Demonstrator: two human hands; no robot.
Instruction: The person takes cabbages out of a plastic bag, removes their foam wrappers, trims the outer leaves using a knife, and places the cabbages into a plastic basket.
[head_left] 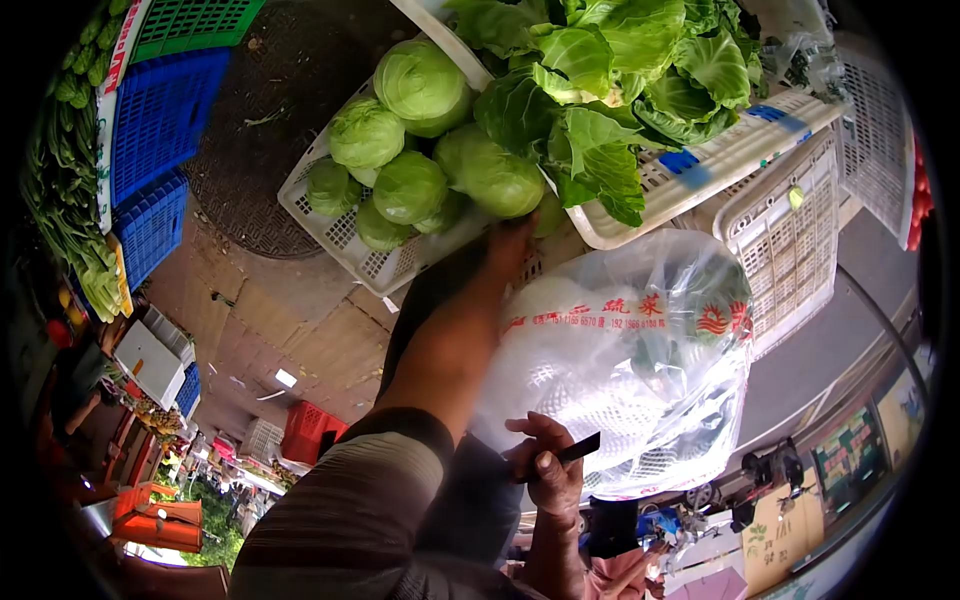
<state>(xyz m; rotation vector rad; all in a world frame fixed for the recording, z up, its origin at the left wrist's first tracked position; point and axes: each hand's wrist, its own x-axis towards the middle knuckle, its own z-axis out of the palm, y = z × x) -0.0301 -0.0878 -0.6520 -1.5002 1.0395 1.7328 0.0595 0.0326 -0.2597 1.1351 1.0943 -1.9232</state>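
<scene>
Reaching far, the left hand (512,238) meets a cabbage (490,172), its grip too blurred to tell; nearer, the right hand (550,475) clamps a black object (578,449) by a plastic bag (620,370)

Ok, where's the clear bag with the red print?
In the head view, the clear bag is right of centre, just below the white crate of leafy greens, with the right hand by its lower left edge.

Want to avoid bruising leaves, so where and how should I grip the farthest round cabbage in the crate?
Probably cup the cabbage by its rounded sides, coming from above: its broad top is exposed, while another cabbage crowds its near side.
</scene>
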